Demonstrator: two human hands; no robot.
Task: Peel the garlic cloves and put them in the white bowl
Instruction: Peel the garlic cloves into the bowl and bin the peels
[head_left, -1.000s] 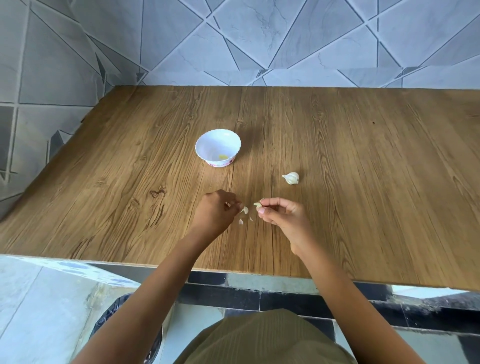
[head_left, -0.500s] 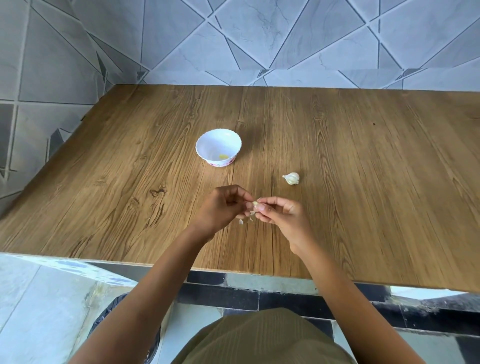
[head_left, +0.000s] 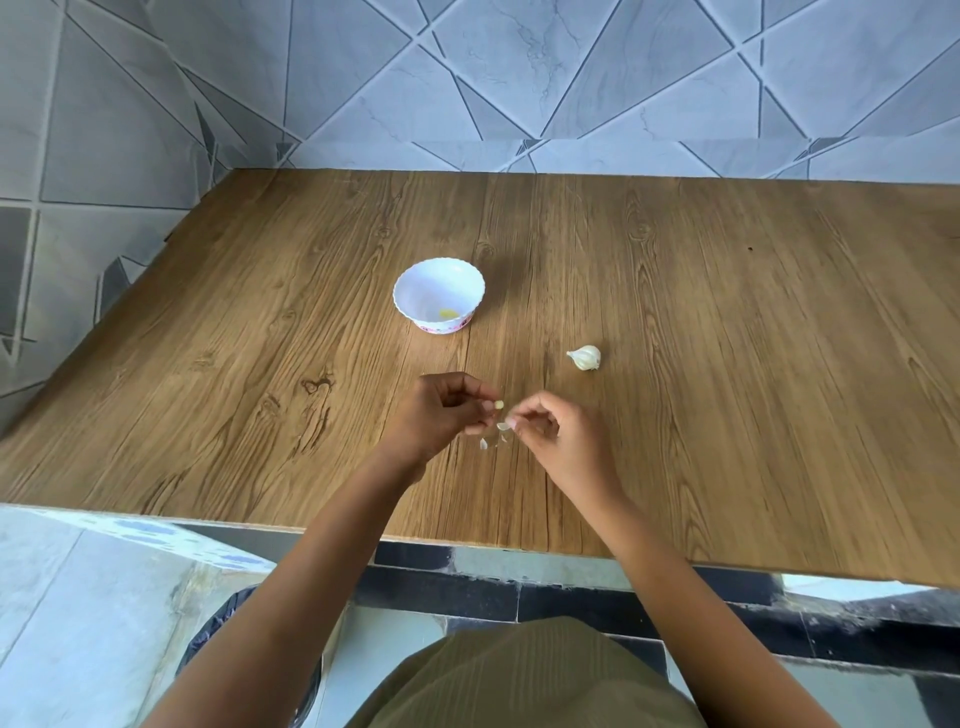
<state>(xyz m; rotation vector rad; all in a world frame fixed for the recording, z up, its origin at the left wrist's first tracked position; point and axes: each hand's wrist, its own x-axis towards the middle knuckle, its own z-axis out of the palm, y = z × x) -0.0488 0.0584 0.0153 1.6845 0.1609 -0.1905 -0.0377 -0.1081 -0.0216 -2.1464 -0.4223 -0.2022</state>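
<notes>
- Head view, mid-peel: left hand (head_left: 441, 413) has its grip on a clove (head_left: 500, 405), right hand (head_left: 561, 439) pinches loose skin (head_left: 503, 426) just beside it
- next, probably: clove goes into the white bowl (head_left: 415, 291) further up the counter (head_left: 727, 374)

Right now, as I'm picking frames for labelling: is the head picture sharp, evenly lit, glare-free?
Head view: soft even light, no glare on the table; head view: white bowl sharp, with faint shadow; head view: left hand and right hand slightly blurred.

One white bowl (head_left: 422, 291), one garlic bulb (head_left: 585, 357), two cloves (head_left: 499, 405), three peel scraps (head_left: 483, 443)
</notes>
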